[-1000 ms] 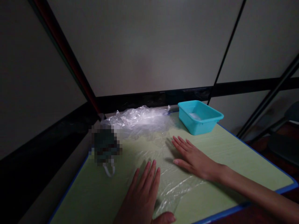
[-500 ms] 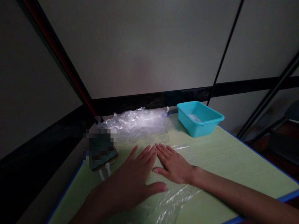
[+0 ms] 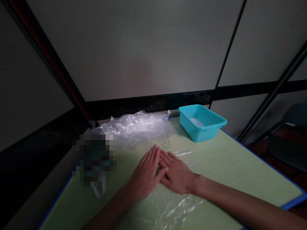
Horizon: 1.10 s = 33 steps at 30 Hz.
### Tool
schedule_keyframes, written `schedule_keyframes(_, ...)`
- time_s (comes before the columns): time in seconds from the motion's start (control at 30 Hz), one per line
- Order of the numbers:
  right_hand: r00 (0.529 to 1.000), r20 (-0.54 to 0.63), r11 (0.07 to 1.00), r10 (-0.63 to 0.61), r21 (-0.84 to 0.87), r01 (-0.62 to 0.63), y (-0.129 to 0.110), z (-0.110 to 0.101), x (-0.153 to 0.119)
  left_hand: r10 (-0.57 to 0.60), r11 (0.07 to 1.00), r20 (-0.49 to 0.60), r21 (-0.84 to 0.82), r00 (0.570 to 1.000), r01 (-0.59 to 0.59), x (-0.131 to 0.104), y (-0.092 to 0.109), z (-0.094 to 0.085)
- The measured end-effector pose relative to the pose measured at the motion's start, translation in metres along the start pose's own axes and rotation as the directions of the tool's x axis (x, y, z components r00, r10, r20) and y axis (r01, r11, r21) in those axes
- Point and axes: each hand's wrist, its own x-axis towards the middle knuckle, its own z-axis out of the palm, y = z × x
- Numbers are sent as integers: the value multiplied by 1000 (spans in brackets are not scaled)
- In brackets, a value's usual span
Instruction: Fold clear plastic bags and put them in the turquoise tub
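Note:
My left hand (image 3: 148, 172) lies flat with fingers stretched out, its thumb resting over the edge of my right hand (image 3: 176, 172). The right hand is also flat, palm down, and the fingertips of both hands meet in the middle. Beneath them a clear plastic bag or sheet (image 3: 177, 209) is spread on the pale green table (image 3: 230, 169). Its wrinkled, shiny part shows in front of the hands, and a short glossy edge shows behind the right fingers. What lies under the palms is hidden.
A heap of crumpled clear plastic (image 3: 136, 126) lies along the table's back edge. At the back right stands a turquoise plastic basin (image 3: 203, 123) with something whitish inside. A blurred-out object (image 3: 96, 158) with a white cable (image 3: 98, 191) is on the left.
My left hand has slid inward and its thumb now overlaps the right hand; its fingers have drawn closer together. The right hand stays nearly in place. The view has shifted slightly.

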Motion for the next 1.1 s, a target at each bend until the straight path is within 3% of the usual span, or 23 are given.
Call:
schedule_keyframes(0.23, 1000, 7, 999, 8, -53, -8, 10, -4, -9, -10, 999, 40, 38, 999, 9, 1, 1, 4)
schedule_keyframes(0.5, 988, -57, 973, 142, -177, -150, 59, -15, -52, -47, 999, 90, 20, 995, 45, 2, 6, -6)
schedule_keyframes(0.7, 980, -45, 963, 196, -182, -201, 72, -16, -64, -70, 997, 107, 35, 992, 67, 4, 8, -7)
schedule_keyframes(0.87, 980, -68, 974, 186, -121, -193, 65, -20, -55, -81, 997, 113, 20, 990, 79, 5, 10, -9)
schedule_keyframes(1.1, 998, -63, 999, -8, -54, 5, 14, -19, -17, -66, 998, 65, -7, 996, 66, 1, 6, 0)
